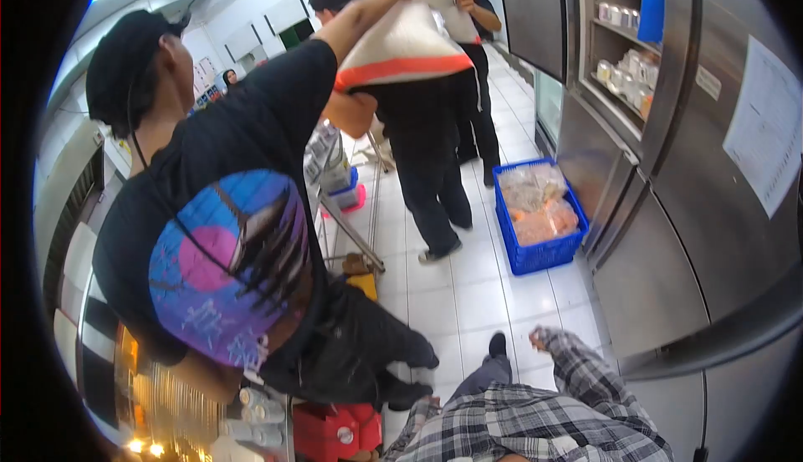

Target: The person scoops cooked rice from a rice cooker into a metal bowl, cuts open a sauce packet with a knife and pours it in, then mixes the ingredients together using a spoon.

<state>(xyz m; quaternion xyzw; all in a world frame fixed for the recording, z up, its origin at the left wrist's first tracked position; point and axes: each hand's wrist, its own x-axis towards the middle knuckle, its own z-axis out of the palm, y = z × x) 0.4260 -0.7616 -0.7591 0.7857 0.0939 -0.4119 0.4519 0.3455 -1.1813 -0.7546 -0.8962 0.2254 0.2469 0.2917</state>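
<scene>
My right hand [538, 340] hangs low at the end of a plaid sleeve, over the white tiled floor. It seems to touch nothing, and its fingers are too small and blurred to read. Of my left hand [428, 403] only a little shows beside the plaid shirt; its fingers are hidden. Ahead of me, a large white sack [401, 40] with an orange-red band rests at the shoulder of a person in dark clothes. A person [226, 236] in a printed black T-shirt, close on my left, raises an arm to that sack.
A blue crate [544, 257] of bagged food stands on the floor by the steel refrigerator [636, 245]. One upper door [535, 10] is open, showing shelves of containers. A metal-legged table [355, 236] and a red box [335, 433] are left. Another person stands farther ahead.
</scene>
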